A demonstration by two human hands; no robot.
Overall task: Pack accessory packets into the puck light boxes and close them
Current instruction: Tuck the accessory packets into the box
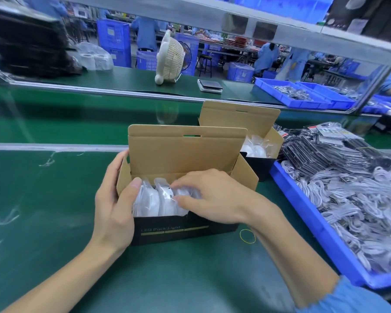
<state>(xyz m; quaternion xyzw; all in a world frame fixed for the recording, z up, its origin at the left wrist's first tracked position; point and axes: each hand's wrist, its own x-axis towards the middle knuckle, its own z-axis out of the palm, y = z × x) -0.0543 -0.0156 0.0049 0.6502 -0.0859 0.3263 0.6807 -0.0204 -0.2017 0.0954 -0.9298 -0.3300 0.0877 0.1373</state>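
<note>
Head view: near box (181,231) sat open on the green counter (54,222), lid flap upright, both side flaps out. Bagged puck lights (154,199) stood on edge inside, filling the left and middle of it.

Left hand (115,199) gripped the box's left end wall, thumb hooked over the rim and touching the first bag. Right hand (212,197) was down in the box's right part, fingers curled among the bags. Blurred there, so I couldn't tell whether it pinched a packet or just pressed the bags.

Second box (257,152) was open just behind and to the right, lights already in it, no packet visible on top. Accessory packets (325,150) were piled to the right, spilling onto the blue bin (321,233) holding white cable coils (359,199). A yellow rubber band (247,236) lay on the counter just by the near box's right corner.

My read on doing this step well: keep the left hand bracing the wall so the box doesn't slide, push the bags flat below the rim, seat the packet along the side rather than on top. Otherwise the lid tab likely won't tuck. Fold the side flaps in first, then the lid.
</note>
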